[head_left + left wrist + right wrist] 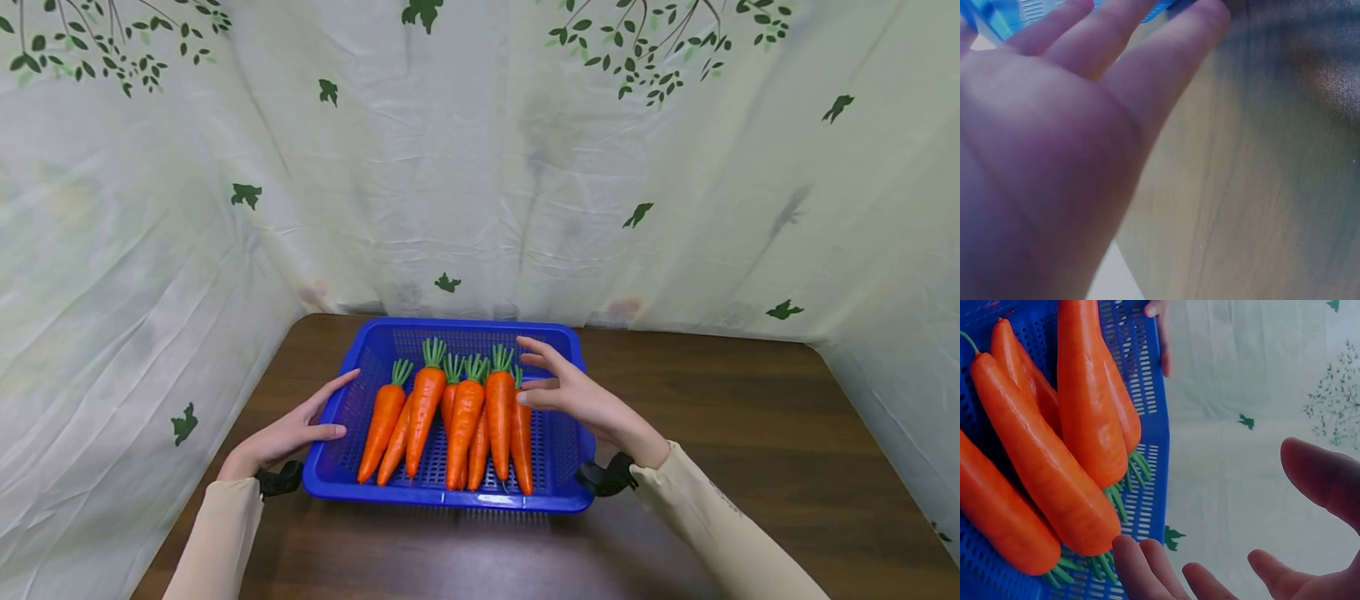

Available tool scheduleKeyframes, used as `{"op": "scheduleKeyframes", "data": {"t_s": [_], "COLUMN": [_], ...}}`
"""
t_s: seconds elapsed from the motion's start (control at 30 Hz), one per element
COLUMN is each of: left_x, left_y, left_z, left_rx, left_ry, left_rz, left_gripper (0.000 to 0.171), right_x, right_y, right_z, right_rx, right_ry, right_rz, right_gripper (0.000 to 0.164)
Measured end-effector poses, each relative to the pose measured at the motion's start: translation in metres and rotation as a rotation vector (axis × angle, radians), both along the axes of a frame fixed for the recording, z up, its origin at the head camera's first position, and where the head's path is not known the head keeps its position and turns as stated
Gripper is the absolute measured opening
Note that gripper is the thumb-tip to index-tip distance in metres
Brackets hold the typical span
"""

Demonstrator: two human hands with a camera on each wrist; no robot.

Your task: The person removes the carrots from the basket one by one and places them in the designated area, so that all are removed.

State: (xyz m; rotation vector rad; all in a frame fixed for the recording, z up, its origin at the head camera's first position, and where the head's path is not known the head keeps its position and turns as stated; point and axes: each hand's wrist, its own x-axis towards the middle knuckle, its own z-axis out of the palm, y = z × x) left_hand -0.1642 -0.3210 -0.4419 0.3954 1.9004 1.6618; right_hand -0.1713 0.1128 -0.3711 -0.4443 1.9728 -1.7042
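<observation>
Carrots (467, 412) | all seen lie in basket (450, 497), none held | left hand (296, 423) spread on rim (317, 457) | right hand (576, 393) wide, empty, near tops (502, 358)

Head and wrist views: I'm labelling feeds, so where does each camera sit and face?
Head: worn there, looking forward and down at blue basket; left hand, right hand, sleeves show.
Left wrist: on that wrist, facing table and basket; left hand shows.
Right wrist: on that wrist, facing carrots; right hand, part of left hand show.
Head and right wrist share carrots.
</observation>
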Motion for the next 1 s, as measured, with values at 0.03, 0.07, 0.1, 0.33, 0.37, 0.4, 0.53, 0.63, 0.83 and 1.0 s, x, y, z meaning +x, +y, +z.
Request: {"op": "scheduleKeyframes", "data": {"t_s": [0.03,0.07,0.1,0.33,0.37,0.4,0.53,0.63,0.83,1.0], "left_x": [0.0,0.0,0.0,0.0,0.001,0.001,0.001,0.002,0.002,0.002], "left_y": [0.0,0.0,0.001,0.003,0.003,0.003,0.003,0.002,0.002,0.002], "left_z": [0.0,0.0,-0.001,-0.004,-0.005,-0.005,-0.005,-0.005,-0.008,-0.01], "left_rx": [0.004,0.008,0.016,0.087,0.095,0.094,0.073,0.063,0.109,0.109], "left_ry": [-0.006,-0.012,-0.017,-0.015,-0.014,-0.009,-0.002,-0.004,-0.015,-0.035], "left_rz": [0.001,0.002,0.002,-0.008,-0.01,-0.01,0.0,0.01,0.004,0.028], "left_gripper": [0.078,0.078,0.078,0.079,0.079,0.079,0.078,0.077,0.075,0.075], "right_x": [-0.001,-0.002,-0.003,-0.01,-0.01,-0.011,-0.013,-0.015,-0.018,-0.02], "right_y": [-0.001,-0.002,-0.003,-0.01,-0.011,-0.013,-0.019,-0.023,-0.031,-0.037], "right_z": [-0.001,-0.002,-0.003,-0.009,-0.01,-0.011,-0.015,-0.018,-0.027,-0.032], "right_rx": [-0.008,-0.019,-0.03,-0.047,-0.043,-0.036,-0.012,0.003,0.062,0.098], "right_ry": [-0.012,-0.025,-0.033,-0.105,-0.117,-0.128,-0.165,-0.191,-0.19,-0.18], "right_rz": [-0.001,-0.001,0.004,0.016,0.015,0.014,0.001,-0.02,-0.043,-0.062], "right_gripper": [0.079,0.079,0.08,0.083,0.083,0.082,0.081,0.081,0.08,0.079]}}
